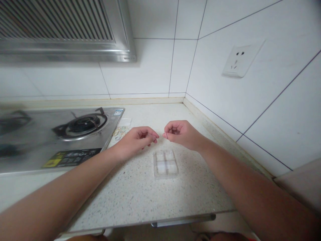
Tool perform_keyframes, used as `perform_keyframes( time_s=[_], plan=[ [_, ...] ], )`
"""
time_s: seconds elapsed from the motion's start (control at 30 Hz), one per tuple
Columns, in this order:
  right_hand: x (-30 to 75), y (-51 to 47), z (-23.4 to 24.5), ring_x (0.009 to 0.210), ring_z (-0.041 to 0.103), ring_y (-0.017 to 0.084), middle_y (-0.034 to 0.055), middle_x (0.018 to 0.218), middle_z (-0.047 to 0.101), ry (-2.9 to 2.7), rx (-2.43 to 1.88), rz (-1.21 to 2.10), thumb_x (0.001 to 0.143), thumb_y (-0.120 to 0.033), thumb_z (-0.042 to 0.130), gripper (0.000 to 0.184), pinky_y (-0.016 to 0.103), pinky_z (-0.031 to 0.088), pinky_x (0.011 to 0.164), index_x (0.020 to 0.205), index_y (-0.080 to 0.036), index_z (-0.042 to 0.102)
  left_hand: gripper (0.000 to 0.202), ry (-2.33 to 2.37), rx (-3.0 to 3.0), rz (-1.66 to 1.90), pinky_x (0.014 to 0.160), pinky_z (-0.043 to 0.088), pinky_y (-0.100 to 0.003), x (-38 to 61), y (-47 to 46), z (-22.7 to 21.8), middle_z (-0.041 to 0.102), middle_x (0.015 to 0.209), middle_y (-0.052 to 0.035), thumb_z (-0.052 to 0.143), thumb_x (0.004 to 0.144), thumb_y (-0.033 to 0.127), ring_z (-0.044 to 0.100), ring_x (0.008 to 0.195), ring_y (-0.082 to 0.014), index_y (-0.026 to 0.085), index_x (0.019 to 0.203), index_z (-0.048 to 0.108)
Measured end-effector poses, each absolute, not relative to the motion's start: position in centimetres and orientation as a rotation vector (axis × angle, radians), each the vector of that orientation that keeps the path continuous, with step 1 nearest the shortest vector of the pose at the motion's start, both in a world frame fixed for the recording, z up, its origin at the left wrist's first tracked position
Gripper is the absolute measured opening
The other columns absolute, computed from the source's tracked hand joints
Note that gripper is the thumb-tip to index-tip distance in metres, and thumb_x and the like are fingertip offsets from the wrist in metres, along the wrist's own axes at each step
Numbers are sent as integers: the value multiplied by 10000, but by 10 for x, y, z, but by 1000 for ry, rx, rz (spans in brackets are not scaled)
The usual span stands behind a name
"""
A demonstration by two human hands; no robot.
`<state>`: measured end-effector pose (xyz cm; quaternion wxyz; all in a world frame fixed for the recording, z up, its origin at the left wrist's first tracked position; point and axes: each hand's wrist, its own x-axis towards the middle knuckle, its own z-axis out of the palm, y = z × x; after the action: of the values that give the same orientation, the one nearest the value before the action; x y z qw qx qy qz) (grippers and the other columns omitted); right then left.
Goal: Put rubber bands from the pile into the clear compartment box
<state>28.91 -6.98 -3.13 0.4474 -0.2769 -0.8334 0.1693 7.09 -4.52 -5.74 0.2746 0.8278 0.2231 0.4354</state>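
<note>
Above the speckled countertop, my left hand point(140, 139) and my right hand point(182, 134) face each other with a narrow gap between their fingertips. The right thumb and index finger pinch a small pale band point(166, 135), too small to identify surely. My left fingers are drawn together in a pinch; whatever they may hold does not show. Just below the hands lies a clear plastic divided box point(166, 164), its compartments visible. Beyond my left hand, a loose pile of small rings point(120, 132) in yellowish and pale tones lies beside the stove edge.
A steel gas stove point(82, 140) with a black burner takes up the left side. A clear flat piece point(126, 122) lies behind the ring pile. The range hood point(125, 50) hangs at upper left. White tiled walls meet at the corner; the right one carries a socket point(242, 60).
</note>
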Motion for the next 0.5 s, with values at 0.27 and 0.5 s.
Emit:
perform_keyframes(
  time_s=[0.27, 0.5],
  plan=[
    [288, -74, -28, 540, 420, 74, -21, 592, 532, -2065, -717, 441, 783, -280, 689, 163, 216, 309, 493, 775, -121, 654, 193, 589, 2221, 1179, 564, 397, -213, 71, -47, -57, 653, 817, -32, 591, 875, 315, 529, 658, -101, 143, 925, 665],
    [289, -73, -29, 558, 459, 79, -12, 613, 565, -2083, -680, 466, 793, -273, 682, 149, 219, 341, 514, 805, -125, 683, 204, 591, 2239, 1169, 553, 399, -211, 72, -49, -56, 638, 801, -35, 593, 867, 317, 532, 660, -104, 133, 910, 669]
  ],
)
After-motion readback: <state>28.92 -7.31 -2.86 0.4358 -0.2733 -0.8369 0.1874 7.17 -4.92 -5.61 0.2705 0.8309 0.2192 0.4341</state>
